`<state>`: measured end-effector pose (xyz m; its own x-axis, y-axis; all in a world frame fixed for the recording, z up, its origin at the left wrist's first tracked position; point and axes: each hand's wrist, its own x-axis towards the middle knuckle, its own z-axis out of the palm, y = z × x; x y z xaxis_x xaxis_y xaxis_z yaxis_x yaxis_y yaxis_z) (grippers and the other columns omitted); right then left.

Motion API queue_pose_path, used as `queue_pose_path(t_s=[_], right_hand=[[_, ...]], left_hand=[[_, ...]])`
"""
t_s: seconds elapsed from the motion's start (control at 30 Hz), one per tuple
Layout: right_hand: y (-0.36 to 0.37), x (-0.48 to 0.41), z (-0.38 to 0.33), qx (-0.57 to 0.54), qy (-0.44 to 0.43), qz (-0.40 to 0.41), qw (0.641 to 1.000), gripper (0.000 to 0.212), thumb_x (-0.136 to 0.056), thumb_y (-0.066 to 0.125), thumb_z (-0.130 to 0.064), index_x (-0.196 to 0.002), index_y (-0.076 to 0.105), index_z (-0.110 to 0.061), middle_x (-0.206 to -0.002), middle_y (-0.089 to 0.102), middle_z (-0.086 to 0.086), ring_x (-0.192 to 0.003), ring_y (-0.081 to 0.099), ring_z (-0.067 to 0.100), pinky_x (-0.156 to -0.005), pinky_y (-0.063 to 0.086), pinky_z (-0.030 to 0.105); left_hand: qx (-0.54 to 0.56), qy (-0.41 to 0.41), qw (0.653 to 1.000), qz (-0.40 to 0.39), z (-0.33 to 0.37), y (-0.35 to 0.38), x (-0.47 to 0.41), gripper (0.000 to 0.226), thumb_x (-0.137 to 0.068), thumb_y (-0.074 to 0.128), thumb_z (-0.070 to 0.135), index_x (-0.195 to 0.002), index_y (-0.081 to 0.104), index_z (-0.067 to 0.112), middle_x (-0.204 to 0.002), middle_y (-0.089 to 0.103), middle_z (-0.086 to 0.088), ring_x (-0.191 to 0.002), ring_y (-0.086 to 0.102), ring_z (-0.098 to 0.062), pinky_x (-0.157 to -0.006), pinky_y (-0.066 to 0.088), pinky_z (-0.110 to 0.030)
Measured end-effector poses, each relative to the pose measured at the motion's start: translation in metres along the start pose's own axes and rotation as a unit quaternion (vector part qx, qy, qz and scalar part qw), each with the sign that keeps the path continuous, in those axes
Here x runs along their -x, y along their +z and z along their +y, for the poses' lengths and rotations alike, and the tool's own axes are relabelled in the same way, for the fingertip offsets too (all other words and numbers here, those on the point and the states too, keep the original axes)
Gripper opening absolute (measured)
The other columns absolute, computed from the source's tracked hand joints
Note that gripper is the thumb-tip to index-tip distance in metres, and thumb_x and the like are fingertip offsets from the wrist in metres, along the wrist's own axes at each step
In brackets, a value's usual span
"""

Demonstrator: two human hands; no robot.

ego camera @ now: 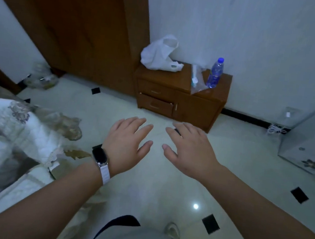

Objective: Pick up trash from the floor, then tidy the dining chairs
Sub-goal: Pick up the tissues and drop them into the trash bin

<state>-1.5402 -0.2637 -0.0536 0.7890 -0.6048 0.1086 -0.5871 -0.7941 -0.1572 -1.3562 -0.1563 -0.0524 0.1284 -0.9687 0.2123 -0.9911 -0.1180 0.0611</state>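
Head view, left hand [128, 141], right hand [190, 151] spread, bag [40, 79] well apart

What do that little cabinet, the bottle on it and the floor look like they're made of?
The cabinet looks like wood or wood veneer: brown, faint grain, a soft sheen. The bottle seems clear plastic: see-through, with a blue cap. The floor is probably polished tile, ceramic or stone: pale, glossy enough to mirror a light, with small black insets.
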Motion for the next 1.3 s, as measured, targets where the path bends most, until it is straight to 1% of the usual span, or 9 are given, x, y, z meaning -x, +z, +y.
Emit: queue_pose_path(t_s=[0.13, 0.23, 0.37, 0.53, 0.67, 0.8, 0.93, 1.1, 1.3], right_hand=[[-0.008, -0.062, 0.006, -0.005, -0.059, 0.012, 0.998, 0.054, -0.091, 0.037, -0.053, -0.131, 0.055, -0.022, -0.136, 0.055, 0.002, -0.126, 0.046, 0.023, -0.1, 0.038, 0.041], [-0.009, -0.114, 0.005, -0.002, -0.101, -0.001, 0.995, 0.055, -0.092, 0.035, -0.053, -0.133, 0.054, -0.021, -0.138, 0.053, 0.003, -0.128, 0.045, 0.024, -0.101, 0.037, 0.041], [0.005, -0.18, -0.005, 0.006, -0.126, 0.001, 0.992, 0.055, -0.092, 0.036, -0.053, -0.133, 0.055, -0.021, -0.137, 0.054, 0.003, -0.127, 0.046, 0.024, -0.1, 0.037, 0.04], [0.018, -0.268, -0.024, 0.035, -0.152, -0.036, 0.987, 0.054, -0.091, 0.037, -0.052, -0.13, 0.057, -0.021, -0.133, 0.057, 0.004, -0.125, 0.048, 0.023, -0.1, 0.038, 0.039], [0.02, -0.346, -0.05, 0.052, -0.175, -0.04, 0.982, 0.054, -0.092, 0.037, -0.053, -0.131, 0.056, -0.022, -0.134, 0.057, 0.004, -0.126, 0.048, 0.024, -0.102, 0.039, 0.043], [0.027, -0.423, -0.082, 0.053, -0.213, -0.026, 0.975, 0.051, -0.092, 0.039, -0.051, -0.129, 0.057, -0.021, -0.134, 0.056, 0.004, -0.124, 0.049, 0.023, -0.101, 0.041, 0.042], [0.04, -0.479, -0.114, 0.058, -0.254, -0.023, 0.965, 0.051, -0.093, 0.039, -0.053, -0.131, 0.056, -0.022, -0.135, 0.056, 0.002, -0.125, 0.048, 0.021, -0.101, 0.04, 0.039], [0.062, -0.554, -0.153, 0.053, -0.324, -0.052, 0.943, 0.054, -0.096, 0.033, -0.055, -0.139, 0.048, -0.025, -0.142, 0.049, 0.0, -0.132, 0.04, 0.019, -0.106, 0.033, 0.038], [0.104, -0.65, -0.192, 0.008, -0.397, -0.059, 0.916, 0.051, -0.095, 0.038, -0.054, -0.135, 0.051, -0.024, -0.139, 0.052, 0.0, -0.128, 0.044, 0.02, -0.103, 0.036, 0.039]], left_hand=[[-0.017, -0.056, 0.997, 0.048, -0.025, -0.011, -0.028, 0.047, -0.088, 0.048, 0.043, -0.124, 0.063, 0.017, -0.127, 0.063, -0.009, -0.118, 0.057, -0.031, -0.096, 0.044, -0.045], [-0.023, -0.078, 0.995, 0.062, -0.053, -0.008, -0.049, 0.045, -0.087, 0.051, 0.04, -0.123, 0.063, 0.017, -0.126, 0.063, -0.008, -0.117, 0.058, -0.031, -0.095, 0.044, -0.044], [-0.02, -0.103, 0.99, 0.091, -0.099, 0.011, -0.075, 0.043, -0.087, 0.053, 0.039, -0.122, 0.064, 0.017, -0.126, 0.063, -0.008, -0.118, 0.057, -0.029, -0.095, 0.044, -0.043], [0.005, -0.131, 0.988, 0.076, -0.175, 0.031, -0.124, 0.046, -0.089, 0.049, 0.043, -0.126, 0.062, 0.018, -0.128, 0.063, -0.007, -0.119, 0.057, -0.028, -0.097, 0.045, -0.045], [0.017, -0.138, 0.985, 0.107, -0.246, 0.03, -0.155, 0.045, -0.089, 0.049, 0.044, -0.123, 0.064, 0.018, -0.125, 0.064, -0.007, -0.117, 0.058, -0.028, -0.096, 0.047, -0.045], [0.003, -0.163, 0.98, 0.112, -0.318, 0.023, -0.179, 0.045, -0.089, 0.048, 0.043, -0.123, 0.063, 0.018, -0.124, 0.064, -0.007, -0.116, 0.058, -0.028, -0.095, 0.046, -0.045], [-0.002, -0.203, 0.97, 0.134, -0.365, 0.02, -0.178, 0.045, -0.089, 0.048, 0.043, -0.123, 0.063, 0.018, -0.125, 0.064, -0.006, -0.117, 0.057, -0.028, -0.095, 0.046, -0.044], [-0.017, -0.282, 0.952, 0.121, -0.421, 0.023, -0.179, 0.044, -0.089, 0.051, 0.042, -0.124, 0.062, 0.018, -0.127, 0.063, -0.008, -0.118, 0.057, -0.029, -0.095, 0.047, -0.045], [-0.065, -0.356, 0.925, 0.115, -0.49, 0.031, -0.194, 0.044, -0.089, 0.05, 0.042, -0.124, 0.063, 0.017, -0.127, 0.063, -0.008, -0.116, 0.058, -0.028, -0.093, 0.045, -0.041]])
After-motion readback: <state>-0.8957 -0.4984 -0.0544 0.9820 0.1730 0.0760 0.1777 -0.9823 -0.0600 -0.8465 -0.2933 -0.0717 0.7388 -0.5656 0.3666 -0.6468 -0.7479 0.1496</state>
